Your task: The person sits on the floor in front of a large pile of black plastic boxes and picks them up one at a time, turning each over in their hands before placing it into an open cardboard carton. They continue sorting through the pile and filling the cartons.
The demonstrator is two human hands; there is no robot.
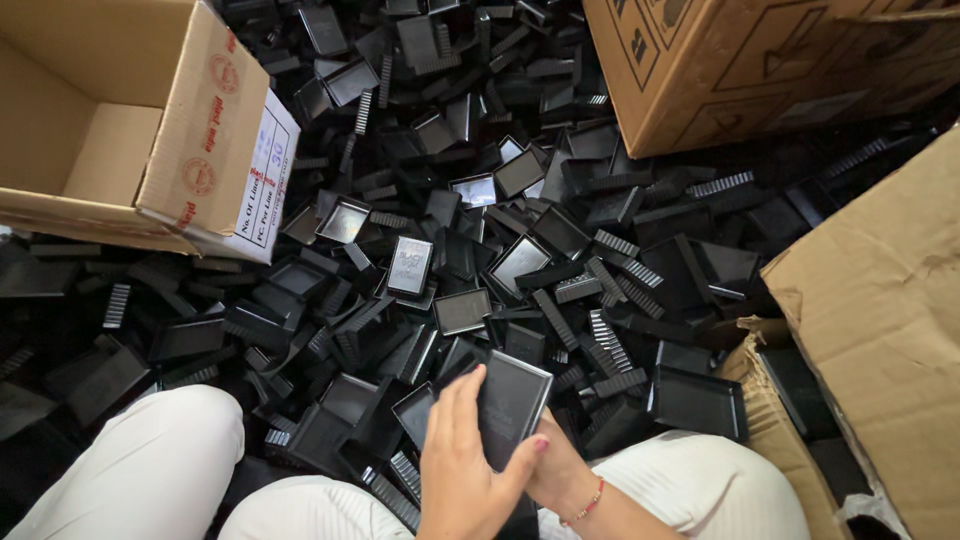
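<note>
Down low, both hands, left hand (465,470) and right hand (555,470), clasp one black plastic tray (512,405); the open cardboard box (110,120) shows only bare cardboard inside

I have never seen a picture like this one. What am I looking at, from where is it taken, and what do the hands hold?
There is no machine here. A camera worn on a person's head looks down at that person's own two bare hands and knees in white trousers. The left hand and the right hand, which has a red bracelet at the wrist, together hold one flat black rectangular plastic piece. All around lies a big heap of similar black plastic trays and ribbed parts. Cardboard boxes stand around it: an open one at upper left, one at upper right, and one at the right edge.
</note>
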